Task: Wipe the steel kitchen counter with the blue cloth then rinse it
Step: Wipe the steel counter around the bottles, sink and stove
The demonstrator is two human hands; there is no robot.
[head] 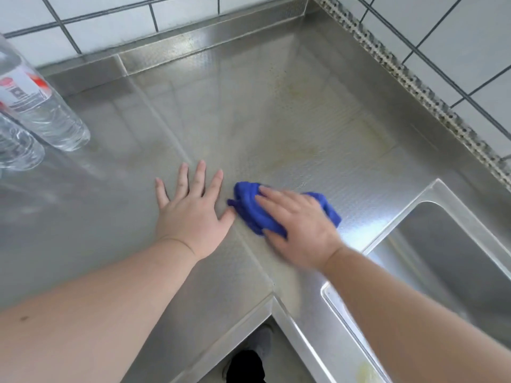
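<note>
Two bare hands are down on the steel surface (290, 111), which turns a corner under white tiled walls (456, 37). The right hand (301, 230) lies palm-down on the blue cloth (258, 208), fingers spread flat over the bunched fabric and pressing it against the steel rather than curling round it; its outline is blurred. The cloth sits near the middle of the surface, just beside the left hand (190, 208), whose thumb nearly touches the cloth's left edge (whether they actually meet cannot be told). The left hand holds nothing; it rests flat, fingers splayed, palm against the steel. A faint yellowish stain marks the surface beyond the cloth, toward the back corner. To the right, a steel sink (456, 258) is set into the surface, close to the right forearm. At the far left stand two clear plastic bottles (41, 106), one with a red and white label.
</note>
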